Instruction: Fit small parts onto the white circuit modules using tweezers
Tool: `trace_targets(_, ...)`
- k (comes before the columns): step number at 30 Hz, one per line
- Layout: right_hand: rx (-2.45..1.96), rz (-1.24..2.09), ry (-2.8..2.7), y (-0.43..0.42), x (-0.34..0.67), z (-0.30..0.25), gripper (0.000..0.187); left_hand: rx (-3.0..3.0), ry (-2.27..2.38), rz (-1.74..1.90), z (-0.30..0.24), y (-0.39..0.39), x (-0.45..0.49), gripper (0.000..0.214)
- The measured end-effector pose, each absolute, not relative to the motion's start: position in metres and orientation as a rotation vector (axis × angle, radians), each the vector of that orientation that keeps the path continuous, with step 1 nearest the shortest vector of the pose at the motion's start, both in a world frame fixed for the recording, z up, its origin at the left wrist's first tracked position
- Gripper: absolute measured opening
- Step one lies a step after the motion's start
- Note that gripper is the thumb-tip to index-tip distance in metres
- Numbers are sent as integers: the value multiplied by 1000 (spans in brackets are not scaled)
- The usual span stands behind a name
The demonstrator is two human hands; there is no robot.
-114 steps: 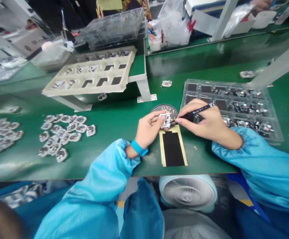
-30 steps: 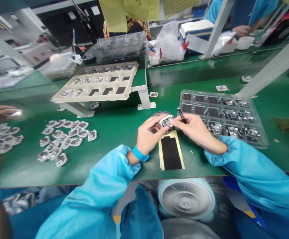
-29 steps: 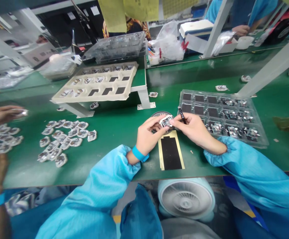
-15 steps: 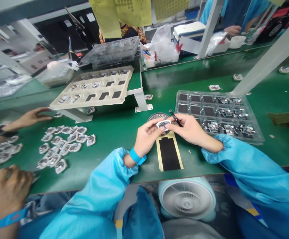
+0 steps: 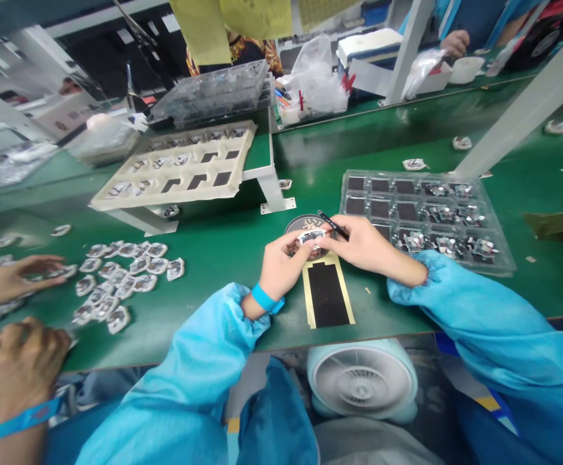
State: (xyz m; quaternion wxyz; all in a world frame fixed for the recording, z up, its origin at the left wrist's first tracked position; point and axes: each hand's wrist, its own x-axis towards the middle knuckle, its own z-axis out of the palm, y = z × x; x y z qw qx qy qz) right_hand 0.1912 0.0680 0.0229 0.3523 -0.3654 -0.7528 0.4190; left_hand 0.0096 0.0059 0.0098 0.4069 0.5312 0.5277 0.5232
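My left hand [image 5: 281, 263] pinches a small white-edged electronic assembly [image 5: 310, 237] between thumb and fingers. The thumb of my right hand [image 5: 366, 245] rests at the assembly's near right edge. That same hand has black tweezers [image 5: 331, 224] with white lettering tucked in its fingers, their blunt end pointing up and left. Just behind the assembly is a round grey dish [image 5: 295, 223] of tiny pale pieces, partly covered by my hands. A black rectangular pad [image 5: 328, 294], edged with yellow tape, lies on the green bench below my hands.
A clear compartment tray [image 5: 497, 242] with circuit parts lies right. A cream tray [image 5: 165, 200] sits on a raised stand at left. Several white-edged assemblies [image 5: 125, 284] cluster on the bench. A co-worker's hands [image 5: 26, 361] are at far left. A slanted white post [image 5: 518, 103] rises at right.
My hands keep hold of the assembly and tweezers, with only slight shifts. The co-worker's far hand at left has drawn back and now grasps a white-edged assembly. The view has shifted slightly.
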Motion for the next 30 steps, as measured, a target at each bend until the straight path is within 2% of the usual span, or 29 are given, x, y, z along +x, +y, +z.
trace_targets(5, -817, 775, -2044, 74, 205, 31, 22, 1501, 1445, 1286, 10, 5, 8, 24)
trace_targets(17, -418, 564, -2161, 76, 206, 16, 10, 1783, 1489, 1271, 10, 4, 9, 18)
trace_targets(26, -690, 613, -2348, 76, 204, 20, 14, 1679, 1559, 1175, 12, 14, -6, 17)
trace_targets(30, -1009, 375, -2409, 88, 196, 17, 21, 1753, 1919, 981, 16, 46, -62, 20)
